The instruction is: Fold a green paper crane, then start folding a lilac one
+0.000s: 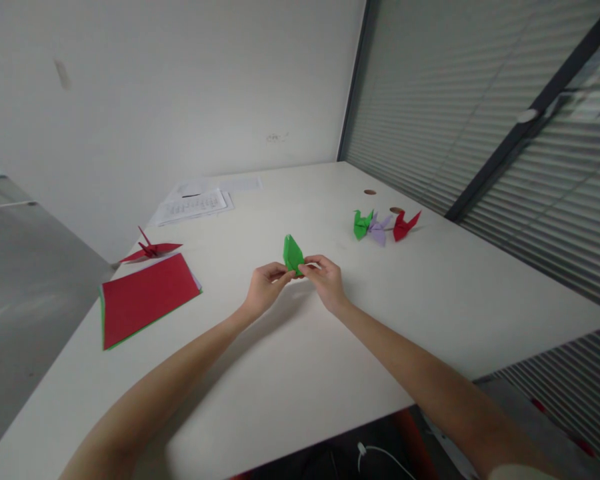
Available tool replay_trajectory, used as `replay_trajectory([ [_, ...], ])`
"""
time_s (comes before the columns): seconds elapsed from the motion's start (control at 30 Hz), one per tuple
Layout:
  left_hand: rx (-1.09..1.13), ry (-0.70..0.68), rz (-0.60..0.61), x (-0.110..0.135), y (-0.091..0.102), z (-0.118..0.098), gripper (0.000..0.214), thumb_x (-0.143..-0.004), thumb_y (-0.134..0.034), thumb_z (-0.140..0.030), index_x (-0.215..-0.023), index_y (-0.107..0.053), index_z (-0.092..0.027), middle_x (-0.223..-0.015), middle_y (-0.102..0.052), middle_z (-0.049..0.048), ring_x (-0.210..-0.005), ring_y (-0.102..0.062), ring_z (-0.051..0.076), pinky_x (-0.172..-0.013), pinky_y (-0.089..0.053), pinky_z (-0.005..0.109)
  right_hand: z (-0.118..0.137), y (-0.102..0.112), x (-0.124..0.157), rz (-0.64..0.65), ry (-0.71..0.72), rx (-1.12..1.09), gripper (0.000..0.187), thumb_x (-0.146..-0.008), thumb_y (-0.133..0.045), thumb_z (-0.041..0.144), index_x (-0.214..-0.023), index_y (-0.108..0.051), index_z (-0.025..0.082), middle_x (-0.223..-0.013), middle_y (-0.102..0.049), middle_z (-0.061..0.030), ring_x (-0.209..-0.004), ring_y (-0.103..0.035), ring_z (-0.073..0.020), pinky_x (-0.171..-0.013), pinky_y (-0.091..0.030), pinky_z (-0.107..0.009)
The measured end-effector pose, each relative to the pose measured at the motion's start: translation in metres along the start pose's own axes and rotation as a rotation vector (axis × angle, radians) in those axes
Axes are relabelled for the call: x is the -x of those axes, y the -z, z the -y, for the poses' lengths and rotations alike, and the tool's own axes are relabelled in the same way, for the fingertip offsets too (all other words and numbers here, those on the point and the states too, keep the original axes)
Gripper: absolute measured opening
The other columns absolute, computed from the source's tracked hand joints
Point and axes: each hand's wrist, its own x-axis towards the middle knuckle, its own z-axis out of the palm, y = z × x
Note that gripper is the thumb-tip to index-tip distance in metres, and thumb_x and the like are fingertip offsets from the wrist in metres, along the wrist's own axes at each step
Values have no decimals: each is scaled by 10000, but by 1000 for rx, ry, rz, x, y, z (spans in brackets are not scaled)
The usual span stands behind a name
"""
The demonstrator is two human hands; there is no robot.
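A partly folded green paper piece [292,253] stands upright just above the white table [290,373], pinched at its lower end by both hands. My left hand [266,285] grips it from the left with closed fingers. My right hand [326,279] pinches it from the right, thumb and fingers pressed together.
A stack of coloured sheets with red on top [145,299] lies at the left, a red paper crane [149,251] behind it. Printed white papers [195,203] sit at the back. Green [362,224], purple [379,229] and red [405,225] folded cranes stand at the right, near two round holes [370,192].
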Motion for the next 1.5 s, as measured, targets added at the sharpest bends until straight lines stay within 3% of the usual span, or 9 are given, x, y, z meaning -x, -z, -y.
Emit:
replay_trajectory([
  [0.1, 22, 7, -21, 1, -1, -2, 319, -685, -759, -364, -886, -679, -130, -777, -728, 78, -715, -678, 185, -698, -531, 297, -2, 0, -2, -4, 7, -28, 331, -605, -793, 385, -783, -599, 184, -710, -640, -4, -647, -623, -157, -696, -522, -333],
  [0.27, 116, 82, -62, 2, -1, -4, 871, -634, -811, -290, -1382, -388, -147, -748, -739, 49, -651, -678, 169, -697, -533, 306, -4, -1, -4, 23, -28, -111, 485, -587, -803, 330, -1003, -587, 207, -734, -643, 24, -695, -627, -149, -707, -518, -321],
  [0.33, 138, 128, -61, 0, 0, -2, 806, -621, -818, -308, -1324, -473, -117, -754, -741, 70, -653, -678, 182, -684, -527, 310, -4, -1, -4, 68, -45, -129, 508, -599, -798, 328, -1045, -590, 202, -750, -664, 10, -705, -631, -154, -706, -516, -325],
  [0.43, 127, 175, 3, -3, 4, 0, 495, -598, -823, -342, -1002, -684, -92, -780, -737, 95, -689, -673, 200, -664, -507, 304, -5, 0, -4, 94, -53, -91, 417, -590, -804, 333, -941, -641, 178, -816, -697, -28, -734, -635, -160, -711, -513, -321],
  [0.53, 112, 134, 20, -7, 9, -1, 335, -619, -806, -356, -833, -727, -111, -818, -731, 85, -709, -646, 182, -677, -485, 295, -7, 2, -4, 122, -79, -29, 375, -571, -813, 348, -866, -673, 164, -806, -707, -34, -730, -635, -162, -717, -512, -321],
  [0.77, 155, 126, -49, -8, 10, 4, 272, -627, -798, -370, -731, -742, -125, -675, -691, 51, -591, -558, 123, -585, -414, 258, -9, 4, -2, 196, -62, 88, 369, -624, -773, 417, -880, -707, 160, -828, -711, -50, -757, -641, -183, -740, -508, -336],
  [1.0, 81, 117, -38, -6, 7, 4, 278, -602, -808, -388, -668, -730, -130, -618, -660, 34, -561, -527, 117, -548, -398, 247, -7, 9, 0, 200, 239, 428, 298, -824, -607, 428, -763, -735, 166, -696, -612, -44, -684, -561, -154, -628, -445, -281],
  [1.2, 101, 119, -2, -6, 7, 3, 289, -640, -783, -397, -748, -748, -131, -671, -676, 45, -577, -524, 116, -545, -407, 245, -15, 10, 0, 152, 289, 349, 377, -831, -620, 408, -1148, -683, 214, -834, -602, -45, -752, -559, -152, -686, -482, -286],
  [1.5, 173, 103, 30, -5, 7, 8, 330, -708, -738, -444, -738, -727, -116, -609, -606, 19, -548, -487, 98, -531, -397, 241, -10, 8, 1, 221, 289, 298, 381, -841, -604, 457, -1157, -685, 262, -829, -552, -39, -779, -534, -153, -700, -482, -290],
])
